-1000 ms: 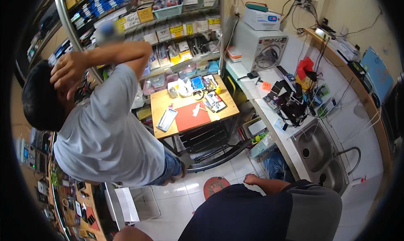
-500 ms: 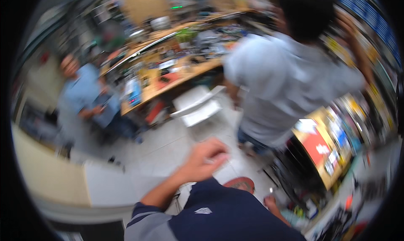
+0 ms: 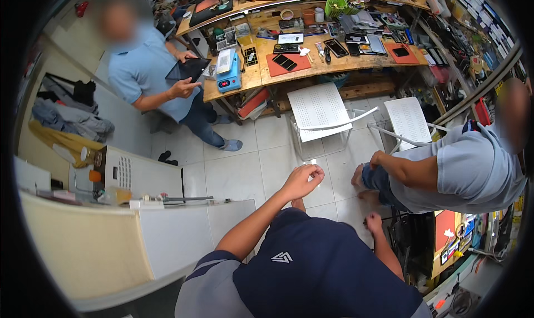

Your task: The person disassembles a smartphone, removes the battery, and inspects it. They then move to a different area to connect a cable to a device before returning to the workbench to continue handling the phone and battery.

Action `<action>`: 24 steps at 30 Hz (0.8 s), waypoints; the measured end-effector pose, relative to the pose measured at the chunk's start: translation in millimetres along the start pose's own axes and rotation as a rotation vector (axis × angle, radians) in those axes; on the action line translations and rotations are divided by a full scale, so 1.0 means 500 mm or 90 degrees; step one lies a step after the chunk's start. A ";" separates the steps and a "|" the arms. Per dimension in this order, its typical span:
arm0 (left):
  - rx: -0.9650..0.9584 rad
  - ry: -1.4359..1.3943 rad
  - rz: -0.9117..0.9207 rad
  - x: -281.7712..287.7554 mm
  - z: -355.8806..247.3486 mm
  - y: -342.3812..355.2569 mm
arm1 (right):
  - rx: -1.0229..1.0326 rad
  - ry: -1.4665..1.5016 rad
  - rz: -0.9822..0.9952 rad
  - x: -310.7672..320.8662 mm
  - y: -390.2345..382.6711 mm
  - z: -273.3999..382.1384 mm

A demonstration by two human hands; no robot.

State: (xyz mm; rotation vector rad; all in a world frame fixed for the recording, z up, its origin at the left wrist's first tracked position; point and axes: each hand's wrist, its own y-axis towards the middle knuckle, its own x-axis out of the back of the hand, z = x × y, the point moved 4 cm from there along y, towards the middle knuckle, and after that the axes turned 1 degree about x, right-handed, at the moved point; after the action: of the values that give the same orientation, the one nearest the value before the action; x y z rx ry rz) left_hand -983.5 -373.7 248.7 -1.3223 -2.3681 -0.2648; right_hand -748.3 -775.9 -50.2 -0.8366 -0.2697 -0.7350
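Note:
My left hand is held out above the tiled floor in front of my dark navy shirt, its fingers curled. My right hand hangs low by my right side, near a black chair, also curled. Whether either holds anything is too small to make out. To the upper left a person in light blue holds a black tablet beside a bench. On the right another person in a grey shirt is close to the small table with a red mat.
A long wooden workbench bears phones, tools and a blue machine. Two white folding chairs stand before it. A white counter runs along the left, below hanging clothes. Shelves line the right.
My view has swung round from the small table and sink to the long bench. My left hand has risen into view. The grey-shirted person's hand has come down from the head.

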 end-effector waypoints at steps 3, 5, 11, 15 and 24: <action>0.239 -0.375 0.144 -0.067 0.190 0.094 | 0.083 0.073 -0.004 -0.068 0.019 0.249; 0.462 -0.561 0.118 -0.096 0.339 0.159 | 0.141 0.005 0.036 -0.093 0.002 0.385; 0.474 -0.883 -0.362 -0.064 0.455 0.351 | 0.139 0.035 0.110 -0.073 -0.023 0.579; 0.602 -0.821 -0.552 -0.057 0.512 0.356 | 0.070 0.012 0.106 -0.084 0.115 0.553; 0.663 -0.528 -0.775 0.101 0.554 0.291 | -0.092 0.310 0.088 -0.082 0.429 0.591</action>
State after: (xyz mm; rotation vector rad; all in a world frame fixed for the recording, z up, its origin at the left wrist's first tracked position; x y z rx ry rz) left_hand -955.9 -158.6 17.4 0.6819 -2.8410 1.2288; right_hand -613.2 -437.8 -0.6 -0.7769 0.2763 -0.8098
